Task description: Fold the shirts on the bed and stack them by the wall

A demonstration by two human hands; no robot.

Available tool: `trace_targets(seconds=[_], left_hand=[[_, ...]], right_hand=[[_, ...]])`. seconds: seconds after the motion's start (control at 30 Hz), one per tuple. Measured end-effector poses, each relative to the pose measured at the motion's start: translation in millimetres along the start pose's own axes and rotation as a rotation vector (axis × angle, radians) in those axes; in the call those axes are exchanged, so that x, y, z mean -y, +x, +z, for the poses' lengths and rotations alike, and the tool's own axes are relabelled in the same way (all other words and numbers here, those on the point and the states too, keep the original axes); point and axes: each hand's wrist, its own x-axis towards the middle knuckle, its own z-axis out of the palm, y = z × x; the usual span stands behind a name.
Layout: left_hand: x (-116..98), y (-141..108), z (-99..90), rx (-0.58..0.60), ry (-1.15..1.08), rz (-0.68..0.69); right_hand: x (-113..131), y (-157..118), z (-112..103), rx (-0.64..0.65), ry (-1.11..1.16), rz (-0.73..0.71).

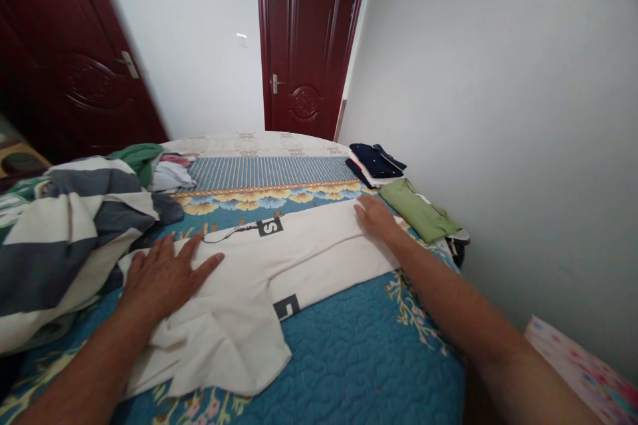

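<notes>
A white T-shirt (pixel 234 285) with black printed patches lies partly folded across the bed, with one sleeve loose towards the near side. My left hand (pixel 167 272) rests palm down at its left end, fingers spread over the cloth. At the right end, my right hand (pixel 377 218) has its fingers curled closed on the shirt's far edge. The fingertips there are partly hidden by the hand. Wrinkles run through the near part of the shirt, while the strip between my hands lies fairly flat.
The bed has a blue floral quilt (pixel 359 345). A heap of clothes with a grey-and-white striped garment (pixel 74 232) lies at the left. Along the right edge sit a folded green shirt (pixel 419 209) and a stack topped by a navy garment (pixel 376 161). A white wall (pixel 498 113) stands beyond.
</notes>
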Motion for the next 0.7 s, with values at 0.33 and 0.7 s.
trace_targets(seconds=[0.33,0.7], left_hand=[[-1,1,-4.2,0.023,-0.029,-0.001],[-9,-8,-14.0,0.056,-0.169,-0.034]], right_hand=[[-19,-2,19,0.129,-0.027,0.099],[24,11,4,-0.028,-0.006,0.218]])
